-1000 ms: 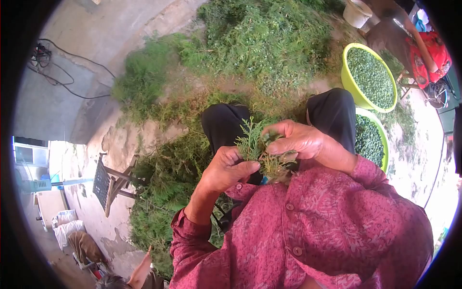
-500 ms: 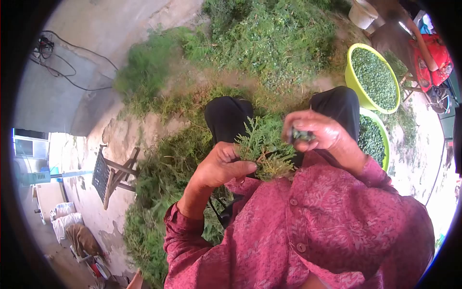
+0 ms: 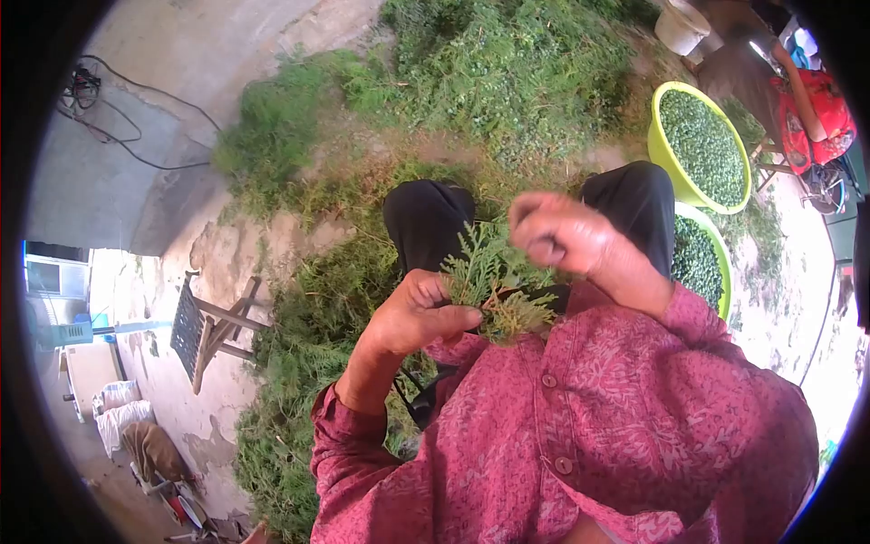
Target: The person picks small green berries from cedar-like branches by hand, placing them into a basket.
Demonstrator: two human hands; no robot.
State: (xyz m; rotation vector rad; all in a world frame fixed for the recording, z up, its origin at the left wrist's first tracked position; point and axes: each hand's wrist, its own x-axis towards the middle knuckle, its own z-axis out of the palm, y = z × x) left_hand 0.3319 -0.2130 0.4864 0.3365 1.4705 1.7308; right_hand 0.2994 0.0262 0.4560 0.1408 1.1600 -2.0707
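My left hand (image 3: 412, 313) is closed around the stem end of a green arborvitae sprig (image 3: 489, 272), with thumb and fingers pinched together. The sprig's flat, scaly fronds fan out to the right in front of my lap, and some tips at its lower side are yellowish. Just right of and above the sprig is my right hand (image 3: 566, 234), its fingers curled and slightly blurred. Whatever lies inside its palm is hidden from this angle.
Cut greenery (image 3: 507, 82) is heaped ahead and along my left. To the right stand a yellow-green basin (image 3: 657, 136) and a second basin (image 3: 723, 263), both full of small green cones. A folding stool (image 3: 213, 331) is at left; a person in red (image 3: 820, 122) sits at far right.
My right hand has moved up and left over the sprig and turned palm down. The green cones visible in it before are now out of sight. My left hand stays put.
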